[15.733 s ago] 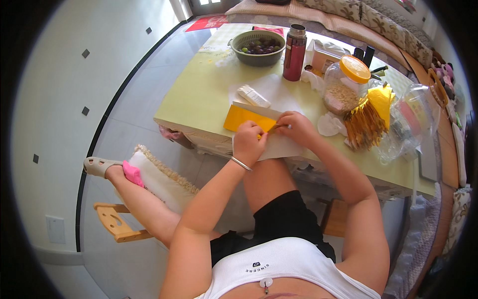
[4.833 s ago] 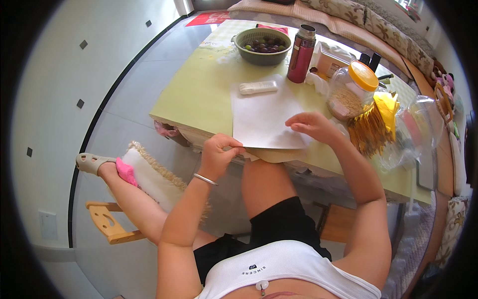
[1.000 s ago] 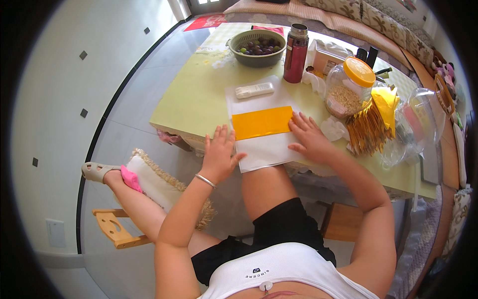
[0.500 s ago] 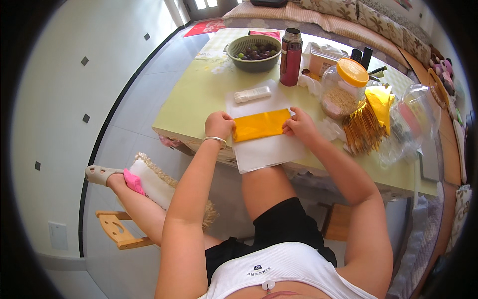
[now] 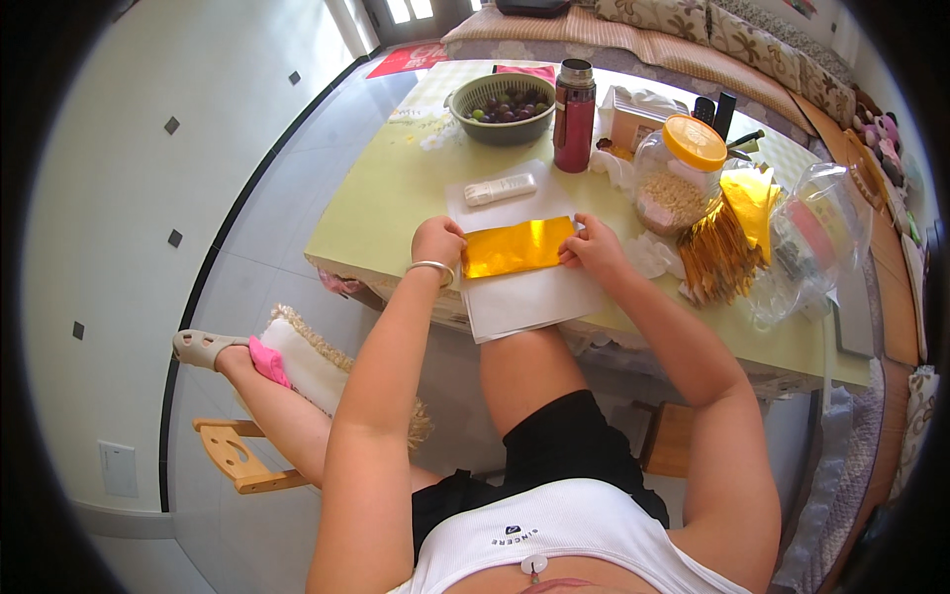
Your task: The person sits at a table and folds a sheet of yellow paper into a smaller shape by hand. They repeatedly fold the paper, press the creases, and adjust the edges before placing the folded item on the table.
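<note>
A strip of shiny gold foil paper (image 5: 517,247) stretches between my two hands, above white paper sheets (image 5: 529,305) at the table's near edge. My left hand (image 5: 438,244) pinches its left end, with a bracelet on that wrist. At the other end, my right hand (image 5: 595,246) grips the foil between thumb and fingers. Just beyond the strip, a white tube (image 5: 500,189) lies on the sheets. To the right, a bundle of gold foil pieces (image 5: 727,238) rests beside a clear jar with an orange lid (image 5: 683,168).
Toward the back of the pale green table (image 5: 368,198) stand a basket of grapes (image 5: 503,107) and a red thermos (image 5: 574,124). Crumpled tissue (image 5: 653,256) lies right of my right hand. A clear plastic bag (image 5: 816,238) sits at the right; a tissue box (image 5: 643,114) is behind.
The foil strip has tilted slightly and now catches bright reflections. Both hands keep their hold at its ends, almost in the same place.
</note>
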### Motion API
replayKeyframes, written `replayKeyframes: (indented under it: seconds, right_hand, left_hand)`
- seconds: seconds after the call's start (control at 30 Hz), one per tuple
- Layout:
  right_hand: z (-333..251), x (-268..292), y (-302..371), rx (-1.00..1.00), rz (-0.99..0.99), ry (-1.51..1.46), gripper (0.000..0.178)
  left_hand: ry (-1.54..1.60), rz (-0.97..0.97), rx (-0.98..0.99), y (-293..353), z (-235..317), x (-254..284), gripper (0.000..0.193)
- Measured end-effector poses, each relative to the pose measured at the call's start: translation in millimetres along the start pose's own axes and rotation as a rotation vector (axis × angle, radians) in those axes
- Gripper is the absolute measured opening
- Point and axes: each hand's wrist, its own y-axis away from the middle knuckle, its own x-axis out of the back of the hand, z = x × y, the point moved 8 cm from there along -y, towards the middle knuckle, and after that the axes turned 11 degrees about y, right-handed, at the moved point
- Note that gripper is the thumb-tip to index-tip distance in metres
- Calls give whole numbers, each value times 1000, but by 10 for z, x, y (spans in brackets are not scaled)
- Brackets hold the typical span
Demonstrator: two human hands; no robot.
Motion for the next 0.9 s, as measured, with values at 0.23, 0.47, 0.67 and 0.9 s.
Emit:
replayKeyframes:
  seconds: [0.23, 0.47, 0.67, 0.9]
  right_hand:
    - [42, 40, 8, -87, 1, -199, 37]
    - [97, 96, -36, -176, 7, -281, 14]
    - [99, 113, -25, -190, 7, -301, 12]
    - [50, 218, 79, -199, -60, 6, 16]
  left_hand:
    - [519, 16, 107, 384, 103, 20, 15]
    - [729, 5, 157, 492, -99, -33, 4]
    - [746, -2, 202, 577, -131, 3, 9]
    - [533, -62, 121, 642, -96, 50, 11]
